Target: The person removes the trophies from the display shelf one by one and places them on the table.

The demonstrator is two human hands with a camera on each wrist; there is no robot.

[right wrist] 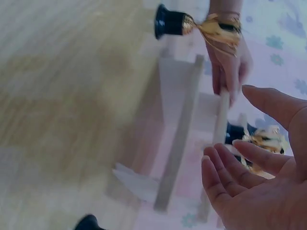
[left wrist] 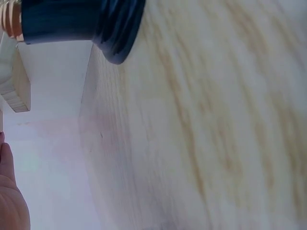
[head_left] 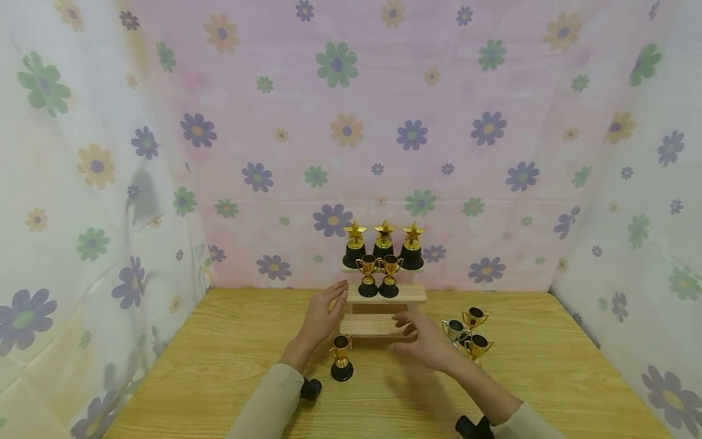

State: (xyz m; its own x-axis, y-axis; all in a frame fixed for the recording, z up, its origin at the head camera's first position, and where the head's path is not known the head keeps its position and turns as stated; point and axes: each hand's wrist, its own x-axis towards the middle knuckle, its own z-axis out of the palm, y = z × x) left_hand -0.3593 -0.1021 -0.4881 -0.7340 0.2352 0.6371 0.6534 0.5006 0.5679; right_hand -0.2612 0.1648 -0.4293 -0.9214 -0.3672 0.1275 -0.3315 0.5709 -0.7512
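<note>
A wooden three-tier stand (head_left: 367, 325) stands at the back of the table. On its top tier are three gold star trophies (head_left: 411, 256) with black bases; two small gold cup trophies (head_left: 368, 286) stand side by side on the middle tier. My left hand (head_left: 320, 317) reaches to the left end of the middle tier, fingers straight and fingertips right at the board. In front of the bottom tier's right end my right hand (head_left: 425, 341) holds nothing, its fingers loosely bent and apart. Another gold cup trophy (head_left: 342, 367) stands upright beside my left wrist.
Right of the stand, partly behind my right forearm, cluster two gold cup trophies (head_left: 479, 346) and a silver cup trophy (head_left: 454, 330). A flowered cloth backdrop (head_left: 373, 140) rises behind and along both sides of the wooden table (head_left: 247, 341).
</note>
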